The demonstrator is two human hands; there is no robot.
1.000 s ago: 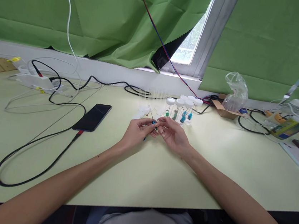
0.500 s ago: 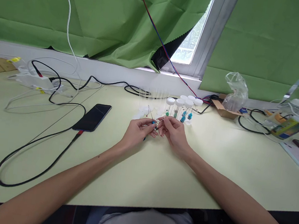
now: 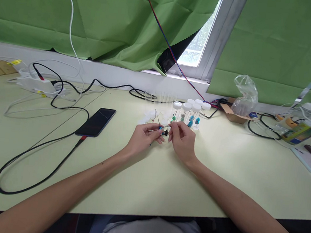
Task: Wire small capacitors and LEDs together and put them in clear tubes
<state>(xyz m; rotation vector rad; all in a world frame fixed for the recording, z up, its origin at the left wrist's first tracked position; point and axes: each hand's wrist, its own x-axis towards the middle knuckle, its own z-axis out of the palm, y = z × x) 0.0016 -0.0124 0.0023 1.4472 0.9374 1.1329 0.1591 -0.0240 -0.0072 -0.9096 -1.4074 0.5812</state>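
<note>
My left hand [image 3: 141, 137] is closed, its thumb and forefinger pinching a small blue beaded piece [image 3: 160, 128] with thin dark strands. One strand [image 3: 157, 116] rises from the piece and bends over above it. My right hand [image 3: 184, 141] is closed on another thin strand, drawn out toward it from the blue piece. Between my hands a small black piece [image 3: 166, 132] shows; whether it hangs or lies on the table I cannot tell. Just beyond my right hand stand several clear vials with white caps [image 3: 186, 106], with green and blue pieces inside.
Clear open tubes [image 3: 157, 97] and loose white caps [image 3: 144, 119] lie behind my left hand. A phone [image 3: 96, 122] with a black cable [image 3: 6, 191] is on the left. A cardboard box [image 3: 232, 116] with a plastic bag [image 3: 244, 98] stands at the back right.
My right hand has shifted slightly right, away from my left, and the strand between them shows longer. The black piece between my hands is now plainer to see.
</note>
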